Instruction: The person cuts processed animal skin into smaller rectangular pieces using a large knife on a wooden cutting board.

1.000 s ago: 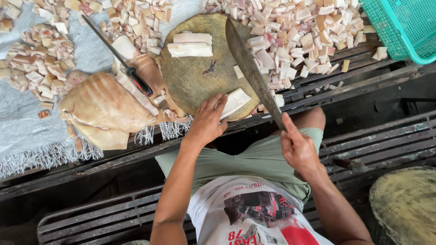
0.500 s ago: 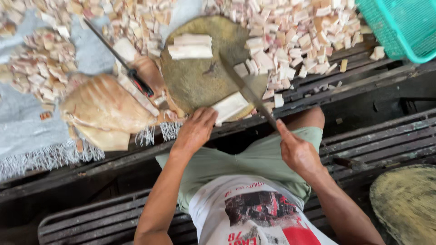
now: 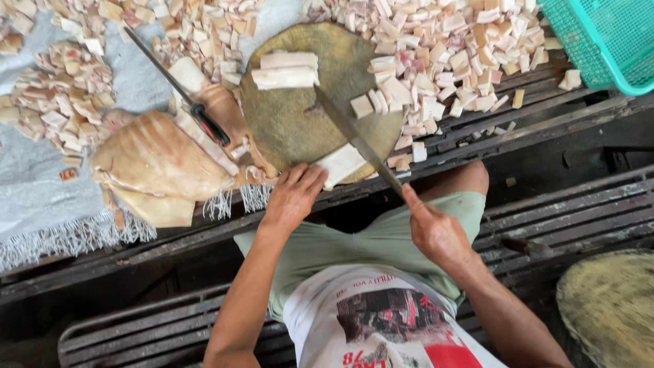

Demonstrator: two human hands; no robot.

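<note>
A round wooden chopping block (image 3: 293,123) lies on the slatted bench. My right hand (image 3: 436,232) grips a long cleaver (image 3: 354,136) whose blade rests edge-down across the block, next to a pale slab of fatty meat (image 3: 340,165) at the block's near edge. My left hand (image 3: 293,197) presses its fingers on that slab. Two more pale strips (image 3: 286,69) lie at the block's far side. A few cut cubes (image 3: 371,103) sit on the block's right rim.
Heaps of diced meat cover the cloth at the right (image 3: 463,61) and left (image 3: 61,102). Large skin-on slabs (image 3: 157,163) lie left of the block, with a red-handled knife (image 3: 204,123) on them. A teal plastic basket (image 3: 606,41) stands top right.
The cleaver has swung down from a raised slant onto the block beside the slab. My left hand has shifted slightly left along the slab, and a few cut pieces now lie on the block's right rim.
</note>
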